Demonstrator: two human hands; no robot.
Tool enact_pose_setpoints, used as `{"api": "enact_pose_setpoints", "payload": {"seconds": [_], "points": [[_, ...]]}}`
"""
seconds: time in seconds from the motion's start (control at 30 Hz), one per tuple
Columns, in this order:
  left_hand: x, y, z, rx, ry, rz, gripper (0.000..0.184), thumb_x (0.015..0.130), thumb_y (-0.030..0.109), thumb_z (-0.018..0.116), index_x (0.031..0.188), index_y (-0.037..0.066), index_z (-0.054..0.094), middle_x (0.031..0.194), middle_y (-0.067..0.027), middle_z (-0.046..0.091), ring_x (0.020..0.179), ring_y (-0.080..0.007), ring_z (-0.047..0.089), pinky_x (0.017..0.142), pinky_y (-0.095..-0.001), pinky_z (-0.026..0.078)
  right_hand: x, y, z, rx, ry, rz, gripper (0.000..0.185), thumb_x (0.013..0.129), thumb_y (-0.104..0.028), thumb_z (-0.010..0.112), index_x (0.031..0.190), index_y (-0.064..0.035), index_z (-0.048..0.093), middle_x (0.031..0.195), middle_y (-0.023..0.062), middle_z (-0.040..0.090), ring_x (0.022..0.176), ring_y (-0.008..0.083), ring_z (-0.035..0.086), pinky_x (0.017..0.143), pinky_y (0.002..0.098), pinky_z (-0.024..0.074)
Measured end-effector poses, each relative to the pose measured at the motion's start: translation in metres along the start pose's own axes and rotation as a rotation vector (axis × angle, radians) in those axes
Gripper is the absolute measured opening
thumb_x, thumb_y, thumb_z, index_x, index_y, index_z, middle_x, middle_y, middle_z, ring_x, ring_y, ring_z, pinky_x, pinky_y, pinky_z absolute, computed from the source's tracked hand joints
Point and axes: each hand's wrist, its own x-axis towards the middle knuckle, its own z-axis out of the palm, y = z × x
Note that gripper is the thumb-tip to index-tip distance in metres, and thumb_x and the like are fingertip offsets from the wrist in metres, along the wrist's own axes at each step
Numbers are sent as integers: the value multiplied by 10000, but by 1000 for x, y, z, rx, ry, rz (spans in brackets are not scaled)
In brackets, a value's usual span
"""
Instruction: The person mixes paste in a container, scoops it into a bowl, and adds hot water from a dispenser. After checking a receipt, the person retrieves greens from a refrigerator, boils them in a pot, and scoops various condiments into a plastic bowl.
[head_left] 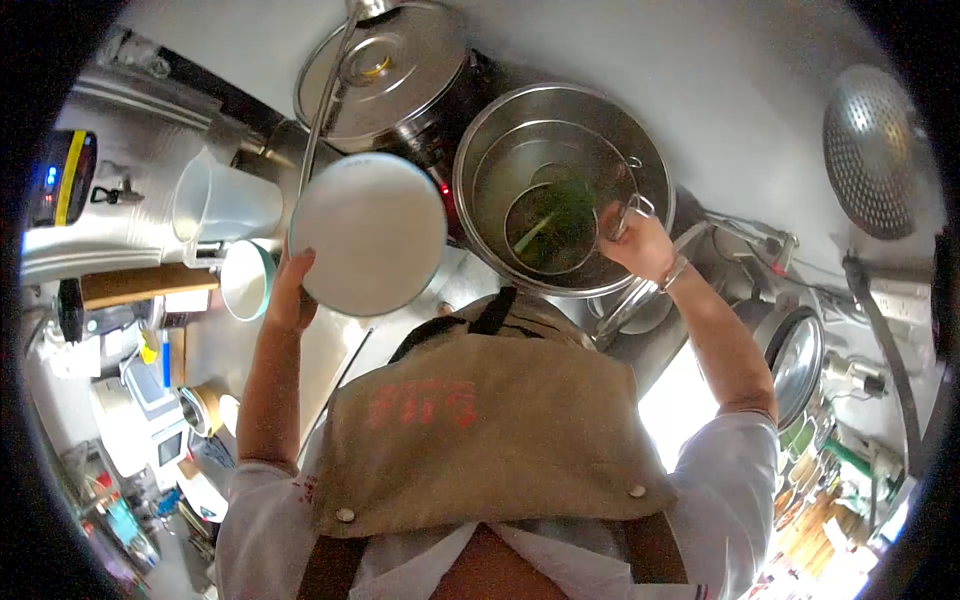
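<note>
My left hand (290, 290) is closed on the edge of a white bowl (372, 235) with a thin blue-green rim, its thumb over the rim. The bowl is held up left of a large steel pot (465, 190). Over the pot, my right hand (640, 245) has its fingers closed round the metal handle of a round strainer (512, 250). Green leafy vegetables (560, 215) lie inside the strainer's ring, down in the pot. How deep the strainer sits I cannot tell.
A lidded steel pot (400, 75) stands behind on the left. A clear plastic container (230, 205) and another white bowl (246, 282) are on the left counter. A perforated skimmer (872, 150) hangs on the right, above a glass lid (797, 365).
</note>
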Motion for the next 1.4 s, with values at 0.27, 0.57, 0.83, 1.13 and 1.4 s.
{"api": "enact_pose_setpoints", "payload": {"seconds": [0.27, 0.57, 0.83, 1.13, 1.4], "points": [[-61, -85, -63, -256, 264, -124, 627, 789, 358, 574, 1280, 53, 329, 1221, -117, 453, 1120, -269, 446, 928, -418, 373, 16, -2, -4, 151, -391, 50, 214, 699, -166, 650, 880, -86, 567, 727, 12, 593, 660, 123, 571, 609, 287, 461], [-77, -105, -64, -367, 292, -154, 643, 794, 381, 569, 1292, 64, 311, 1225, -122, 446, 1122, -258, 449, 887, -411, 418, 54, -8, 11, -212, -214, -186, 217, 685, -150, 681, 825, -53, 546, 769, 115, 590, 677, 243, 589, 607, 307, 468], [-84, -116, -77, -474, 320, -157, 672, 770, 376, 579, 1283, 28, 320, 1253, -156, 427, 1118, -321, 448, 932, -462, 375, 32, -26, 0, -96, -171, -215, 113, 724, -146, 600, 823, -96, 576, 716, 46, 597, 639, 191, 583, 601, 292, 467], [-75, -140, -77, -723, 408, -186, 716, 695, 358, 581, 1298, 93, 297, 1277, -150, 373, 1172, -320, 377, 944, -494, 329, 35, 51, 48, -416, -318, -282, 140, 815, -315, 558, 875, -194, 595, 723, 2, 598, 730, 210, 580, 705, 364, 460], [-68, -171, -113, -768, 486, -198, 631, 688, 313, 594, 1234, 100, 361, 1186, -94, 435, 1067, -276, 436, 836, -413, 382, 64, 76, 50, -833, -725, -163, 270, 830, -159, 514, 1085, -232, 564, 1011, 64, 602, 939, 218, 571, 853, 323, 445]]}}
